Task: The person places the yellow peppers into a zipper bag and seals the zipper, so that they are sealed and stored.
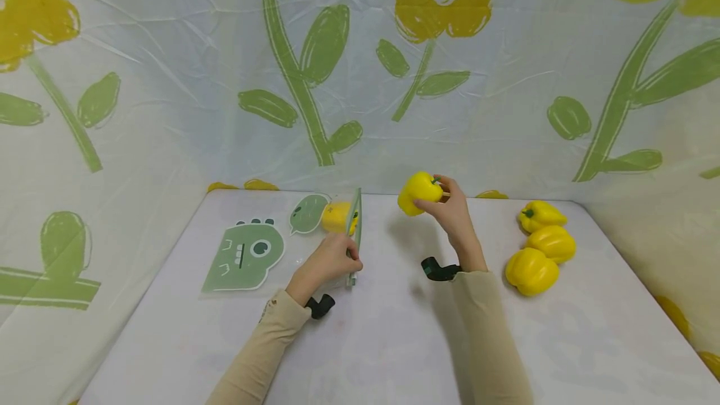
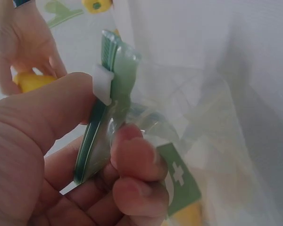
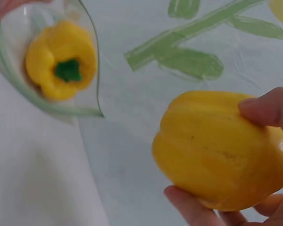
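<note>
L hand (image 1: 333, 257) fingers clamped on bag (image 1: 247, 256) w/ yel. pepper (image 1: 335, 216) inside, R hand (image 1: 452, 210) fingers clamped on 2nd pepper (image 1: 417, 191).

Held pepper (image 3: 217, 153): we see it right of centre, yellow, with faint dark specks.
Right hand (image 3: 276, 113): grips it, thumb above, fingers beneath.
Clear bag (image 3: 52, 108): upper left, its green-edged mouth gaping towards us.
Bagged pepper (image 3: 42, 54): yellow inside that mouth, green stem (image 3: 68, 70) facing us.
Left hand (image 3: 12, 5): partly visible in the top left corner, at the bag's edge.
Cloth (image 3: 127, 150): leaf-printed, behind.
</note>
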Action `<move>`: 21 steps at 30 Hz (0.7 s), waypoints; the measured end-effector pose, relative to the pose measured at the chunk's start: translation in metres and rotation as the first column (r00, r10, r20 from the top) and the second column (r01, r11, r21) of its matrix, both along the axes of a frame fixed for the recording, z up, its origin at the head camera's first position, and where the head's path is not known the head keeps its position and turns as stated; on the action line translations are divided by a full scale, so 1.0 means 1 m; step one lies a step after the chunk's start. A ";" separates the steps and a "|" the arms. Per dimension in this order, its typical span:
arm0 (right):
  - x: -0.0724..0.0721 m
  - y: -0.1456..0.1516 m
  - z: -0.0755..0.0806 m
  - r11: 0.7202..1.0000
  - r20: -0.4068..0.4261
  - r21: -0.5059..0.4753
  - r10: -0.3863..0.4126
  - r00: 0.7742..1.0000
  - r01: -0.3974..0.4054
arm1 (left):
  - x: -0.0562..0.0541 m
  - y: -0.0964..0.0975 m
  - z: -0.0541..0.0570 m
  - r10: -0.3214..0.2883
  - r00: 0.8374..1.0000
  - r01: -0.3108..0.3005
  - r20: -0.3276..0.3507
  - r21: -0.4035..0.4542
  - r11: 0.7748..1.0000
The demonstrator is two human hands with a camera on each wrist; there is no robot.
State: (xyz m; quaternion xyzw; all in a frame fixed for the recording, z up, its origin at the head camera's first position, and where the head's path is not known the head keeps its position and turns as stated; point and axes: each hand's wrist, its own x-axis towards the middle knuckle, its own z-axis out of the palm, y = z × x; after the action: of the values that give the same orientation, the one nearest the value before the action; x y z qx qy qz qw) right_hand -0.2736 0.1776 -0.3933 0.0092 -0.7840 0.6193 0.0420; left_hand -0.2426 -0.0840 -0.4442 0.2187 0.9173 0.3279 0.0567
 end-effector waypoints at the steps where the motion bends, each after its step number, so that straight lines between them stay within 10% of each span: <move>1: -0.001 -0.005 -0.002 0.999 -0.006 -0.047 0.023 1.000 -0.023 | 0.000 0.000 0.000 0.000 1.000 0.000 0.006 0.001 1.000; 8: -0.006 -0.038 -0.026 0.952 -0.028 -0.277 0.125 0.992 -0.128 | 0.000 0.000 0.003 -0.007 1.000 0.007 0.016 0.016 1.000; 21: -0.018 -0.057 -0.081 0.969 0.137 -0.214 0.156 0.978 -0.124 | 0.001 -0.001 0.003 -0.015 1.000 0.015 0.018 -0.004 1.000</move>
State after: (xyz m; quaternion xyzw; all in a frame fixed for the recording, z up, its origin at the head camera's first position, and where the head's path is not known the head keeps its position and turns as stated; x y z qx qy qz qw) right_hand -0.2913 0.1207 -0.4739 0.0128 -0.7144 0.6969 -0.0615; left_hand -0.2414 -0.0847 -0.4412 0.2226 0.9159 0.3272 0.0677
